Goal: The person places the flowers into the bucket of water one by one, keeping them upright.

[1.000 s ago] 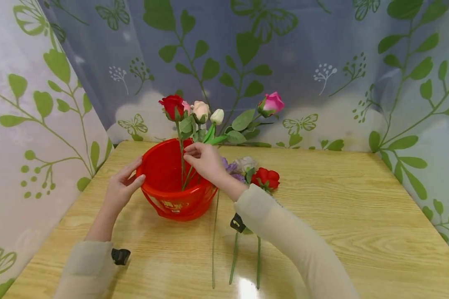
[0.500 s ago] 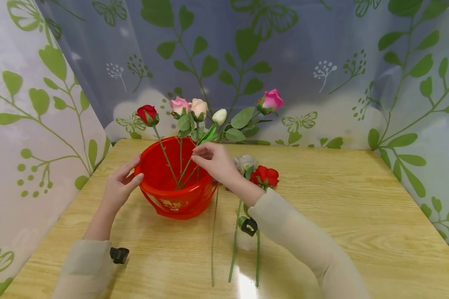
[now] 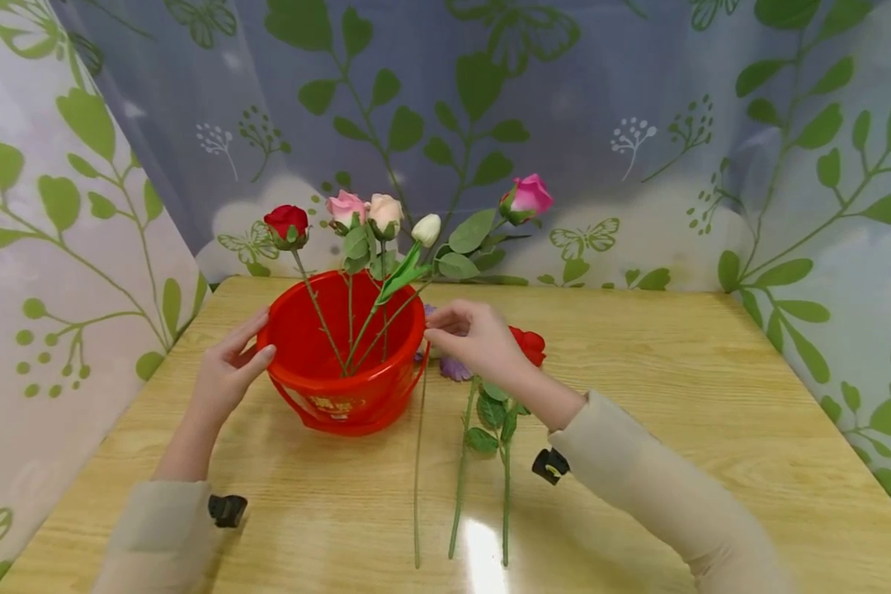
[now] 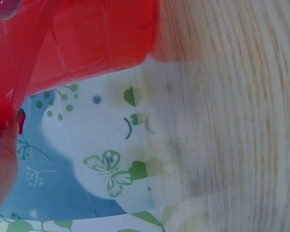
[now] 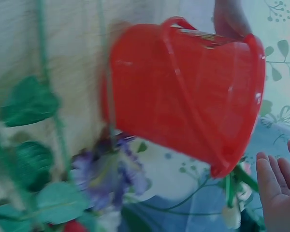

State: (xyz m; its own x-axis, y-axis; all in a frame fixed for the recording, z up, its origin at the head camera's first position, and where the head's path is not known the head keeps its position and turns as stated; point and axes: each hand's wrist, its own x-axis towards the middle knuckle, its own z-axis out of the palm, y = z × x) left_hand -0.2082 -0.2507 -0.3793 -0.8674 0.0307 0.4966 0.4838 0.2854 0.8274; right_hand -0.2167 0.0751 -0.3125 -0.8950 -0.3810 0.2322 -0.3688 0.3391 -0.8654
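Note:
A red bucket (image 3: 371,392) holds several upright flowers, among them a red rose (image 3: 286,225), a white tulip (image 3: 426,230) and a magenta rose (image 3: 529,196). The left hand (image 3: 226,371) grips the bucket's left rim, thumb outside; its fingers show at the edge of the left wrist view. Just right of the rim is the right hand (image 3: 483,342), fingers slightly bent, holding nothing. In the right wrist view the right hand (image 5: 280,186) is apart from the bucket (image 5: 183,96). Beneath it lie a purple flower (image 3: 456,368) and a red flower (image 3: 529,345), partly hidden.
Three long stems, one of them a thin stem (image 3: 418,478), lie on the wooden table (image 3: 676,396) right of the bucket, with green leaves (image 3: 493,412) among them. A patterned curtain (image 3: 594,124) stands behind the table.
The right hand has moved right, from over the bucket to outside its rim, leaving the tulip. The red rose now leans left, away from the pink one. The left hand stays on the rim.

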